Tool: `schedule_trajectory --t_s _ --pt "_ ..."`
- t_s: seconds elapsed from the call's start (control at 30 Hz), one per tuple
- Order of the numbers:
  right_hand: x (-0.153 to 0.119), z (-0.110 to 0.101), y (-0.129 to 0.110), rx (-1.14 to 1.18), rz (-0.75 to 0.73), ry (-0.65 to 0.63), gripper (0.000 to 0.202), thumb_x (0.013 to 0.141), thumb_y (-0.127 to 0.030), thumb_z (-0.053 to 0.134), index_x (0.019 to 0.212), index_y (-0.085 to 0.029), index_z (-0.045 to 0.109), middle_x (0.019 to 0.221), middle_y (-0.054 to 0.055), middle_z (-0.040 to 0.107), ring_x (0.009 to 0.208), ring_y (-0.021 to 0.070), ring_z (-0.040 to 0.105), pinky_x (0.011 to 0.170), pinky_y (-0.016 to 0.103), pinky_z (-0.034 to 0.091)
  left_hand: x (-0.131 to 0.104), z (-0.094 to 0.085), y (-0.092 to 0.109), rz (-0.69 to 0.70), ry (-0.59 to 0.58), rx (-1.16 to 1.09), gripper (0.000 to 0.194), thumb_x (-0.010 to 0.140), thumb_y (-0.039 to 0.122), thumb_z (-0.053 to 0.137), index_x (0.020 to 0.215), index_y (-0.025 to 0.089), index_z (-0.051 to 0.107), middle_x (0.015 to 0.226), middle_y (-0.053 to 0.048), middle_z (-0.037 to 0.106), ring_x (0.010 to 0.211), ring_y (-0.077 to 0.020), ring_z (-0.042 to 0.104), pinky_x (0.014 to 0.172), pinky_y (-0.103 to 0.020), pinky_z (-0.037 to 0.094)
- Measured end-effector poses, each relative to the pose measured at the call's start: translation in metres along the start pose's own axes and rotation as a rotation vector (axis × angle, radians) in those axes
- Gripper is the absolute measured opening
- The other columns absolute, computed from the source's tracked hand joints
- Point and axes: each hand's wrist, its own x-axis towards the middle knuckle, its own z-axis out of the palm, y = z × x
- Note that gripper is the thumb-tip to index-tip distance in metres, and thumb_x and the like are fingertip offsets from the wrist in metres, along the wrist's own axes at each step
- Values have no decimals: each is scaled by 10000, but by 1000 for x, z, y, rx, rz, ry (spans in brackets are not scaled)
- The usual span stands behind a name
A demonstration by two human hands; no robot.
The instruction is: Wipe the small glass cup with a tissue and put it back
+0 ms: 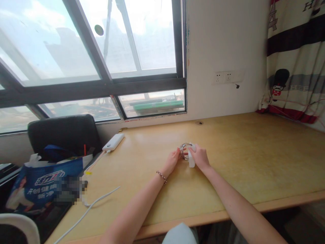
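In the head view both of my hands are together above the middle of the wooden table [241,152]. My left hand [174,156], with a beaded bracelet [161,177] on its wrist, is closed on the left side of a shiny, ring-shaped silvery band [181,147]. A white piece [191,162] is pinched in my right hand [200,157]. It touches or overlaps the band's right side, and one end hangs down toward the tabletop. Whether it is a folded tissue or something stiffer I cannot tell. My fingers partly hide both things.
A white power bank [113,142] with a cable plugged in lies near the table's left edge. Another white cable [101,197] runs across the front left. A blue bag [43,183] and a black chair [63,134] stand left of the table. A curtain [297,61] hangs at the right.
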Motion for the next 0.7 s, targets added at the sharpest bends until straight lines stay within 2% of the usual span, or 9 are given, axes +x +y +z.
schedule_trajectory --t_s 0.07,0.17,0.27,0.4,0.47,0.57,0.63,0.7 --pt "1 1 1 37 -12 -37 249 777 -367 477 718 -151 586 625 49 610 551 137 521 503 214 312 0 -2 -2 -22 35 -13 682 729 628 373 1063 60 547 825 -144 656 775 -210 612 777 -359 440" --pt "4 5 3 98 12 -158 269 758 -354 491 629 -145 602 581 40 607 518 124 502 475 206 297 0 -3 -3 -37 74 -10 724 699 663 370 1014 41 568 783 -154 655 723 -216 615 720 -353 458" --pt "6 9 6 100 66 -184 306 780 -334 458 637 -131 637 600 65 632 529 131 516 488 212 307 -1 2 0 -11 88 39 669 671 645 438 950 57 596 801 -146 657 724 -213 609 715 -338 459" --pt "8 12 8 75 170 -167 419 826 -355 374 634 -117 660 606 101 642 555 151 545 496 220 321 -3 11 8 30 6 141 532 568 427 689 999 131 588 964 -103 635 848 -216 586 762 -310 447" --pt "9 12 7 108 201 -206 430 825 -372 375 625 -121 661 592 92 639 551 148 552 479 212 318 -5 13 11 63 -23 137 534 574 370 699 1041 145 573 1014 -91 617 904 -221 567 793 -312 435" --pt "8 9 5 137 191 -277 358 772 -394 475 613 -126 653 568 66 628 545 143 555 457 199 303 -6 12 13 65 -29 124 480 647 410 633 1030 126 583 1010 -99 618 886 -218 572 792 -319 435" --pt "6 5 4 103 139 -228 314 756 -388 507 635 -132 643 585 61 628 552 141 552 464 201 298 -7 11 13 48 -33 110 476 678 448 593 1009 107 594 1002 -113 621 891 -220 573 802 -322 431" --pt "4 2 3 30 67 -121 293 793 -366 468 694 -141 628 625 65 632 568 143 551 487 208 300 -6 10 12 37 -26 72 499 695 479 562 1010 93 595 1015 -131 616 931 -229 564 826 -330 422"
